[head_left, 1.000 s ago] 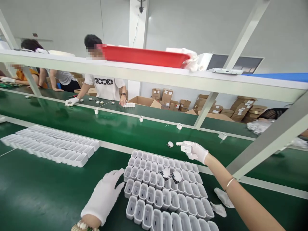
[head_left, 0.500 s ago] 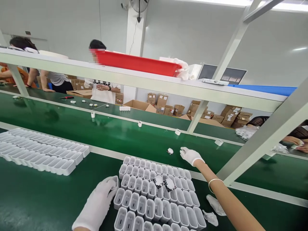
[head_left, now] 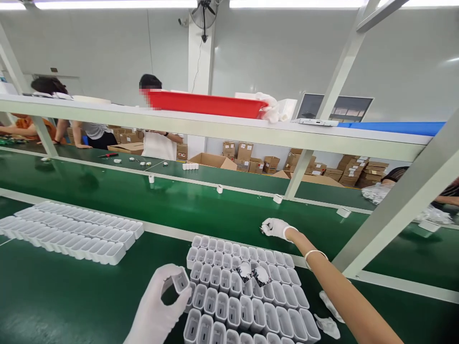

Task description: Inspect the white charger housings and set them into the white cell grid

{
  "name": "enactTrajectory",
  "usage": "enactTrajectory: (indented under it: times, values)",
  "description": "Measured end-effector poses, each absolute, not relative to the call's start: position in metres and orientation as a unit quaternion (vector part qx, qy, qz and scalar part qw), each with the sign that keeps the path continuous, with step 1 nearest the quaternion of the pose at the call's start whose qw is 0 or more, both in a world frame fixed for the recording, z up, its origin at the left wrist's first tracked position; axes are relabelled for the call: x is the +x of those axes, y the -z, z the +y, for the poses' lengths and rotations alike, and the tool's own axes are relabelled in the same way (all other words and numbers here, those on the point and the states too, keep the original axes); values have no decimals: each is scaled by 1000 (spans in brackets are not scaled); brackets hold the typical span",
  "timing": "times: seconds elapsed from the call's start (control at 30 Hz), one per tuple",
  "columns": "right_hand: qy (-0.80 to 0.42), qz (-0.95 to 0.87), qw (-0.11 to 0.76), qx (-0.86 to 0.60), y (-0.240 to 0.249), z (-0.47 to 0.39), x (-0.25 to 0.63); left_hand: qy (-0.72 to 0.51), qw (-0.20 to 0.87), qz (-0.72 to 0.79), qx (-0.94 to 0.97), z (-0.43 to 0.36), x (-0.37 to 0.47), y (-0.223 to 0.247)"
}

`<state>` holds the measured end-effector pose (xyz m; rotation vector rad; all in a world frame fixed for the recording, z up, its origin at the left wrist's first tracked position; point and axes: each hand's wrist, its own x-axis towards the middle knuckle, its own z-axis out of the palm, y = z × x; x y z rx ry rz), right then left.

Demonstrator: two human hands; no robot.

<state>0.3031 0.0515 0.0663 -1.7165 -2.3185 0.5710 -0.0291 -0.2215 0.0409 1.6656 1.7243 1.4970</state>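
My left hand (head_left: pixel 158 301), in a white glove, has a small white open-topped plastic case (head_left: pixel 180 281) gripped at its fingertips, tilted, beside the left edge of the rows of cases. Out over the green belt, my gloved right hand (head_left: pixel 277 228) has its fingers closed on a small circuit board (head_left: pixel 263 230), mostly hidden beneath them. Several rows of upright white cases (head_left: pixel 234 308) stand in front of me, with slots visible in many floors. Two circuit boards with white round tops, one board (head_left: pixel 244 271) and another board (head_left: pixel 262 275), rest on those rows.
At left lies another block of white cases (head_left: pixel 71 234). Crumpled white gloves (head_left: pixel 328 326) are at right. Single white pieces sit along the belt (head_left: pixel 118 184). A shelf (head_left: pixel 215 125) with a red tray (head_left: pixel 204 104) spans above; a slanted post (head_left: pixel 398 205) rises at right. Co-workers stand across.
My right hand has moved left onto the circuit board on the belt and closed on it. My left hand has lifted and turned its case away from the rows. The view has tilted up slightly.
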Motion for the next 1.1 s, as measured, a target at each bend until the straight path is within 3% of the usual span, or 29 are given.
enactTrajectory:
  times: [0.17, 0.33, 0.47, 0.63, 1.1]
  values:
    - [-353, -783, 235, -455, -81, -4, 289, -534, 141, 548, 627, -234, -3, -49]
    - [-436, -760, 247, -414, -103, -127, 263, -499, 118, 506, 693, -246, 10, -58]
    - [-347, -793, 266, -424, -107, -193, 241, -509, 106, 448, 727, -249, 12, -63]
    - [-269, -838, 271, -390, -94, -201, 235, -510, 116, 435, 733, -249, 13, -66]
    - [-245, -817, 202, -481, -93, -216, 230, -492, 131, 458, 729, -253, 15, -67]
